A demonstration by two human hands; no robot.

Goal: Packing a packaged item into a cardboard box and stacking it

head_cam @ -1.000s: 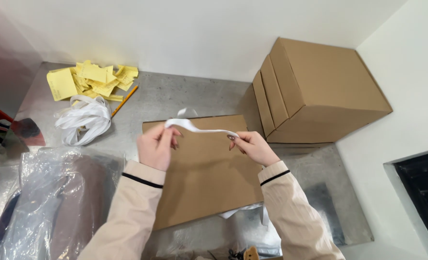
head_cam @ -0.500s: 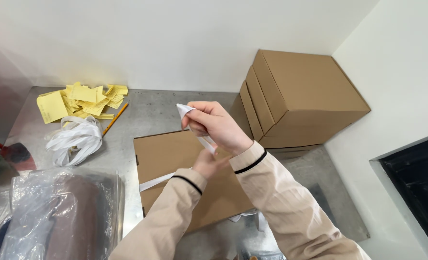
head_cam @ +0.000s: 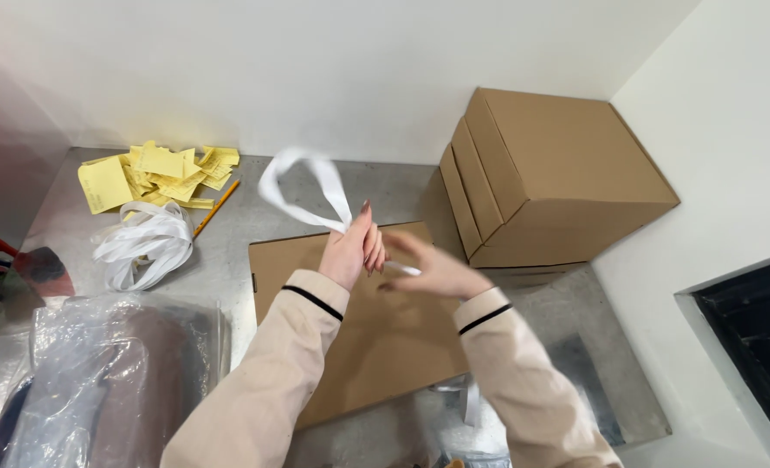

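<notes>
Head view: left hand point(head_cam: 350, 251) pinches the white ribbon point(head_cam: 303, 186) looping toward eleven o'clock; right hand point(head_cam: 433, 270), fingers spread, should keep it taut above the flat cardboard box point(head_cam: 376, 338).

Soft, even light fills the scene, bright on the white walls. The right hand point(head_cam: 433, 270) and the white strip point(head_cam: 303, 186) are smeared by motion blur. Faint shadows lie beside the cardboard boxes point(head_cam: 558, 178). A reddish haze tints the left edge, and straight lines bend toward the corners.

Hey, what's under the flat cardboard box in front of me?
The flat cardboard box lies on the grey table; crumpled clear plastic pokes out from beneath its near edge. Anything else underneath is covered.
</notes>
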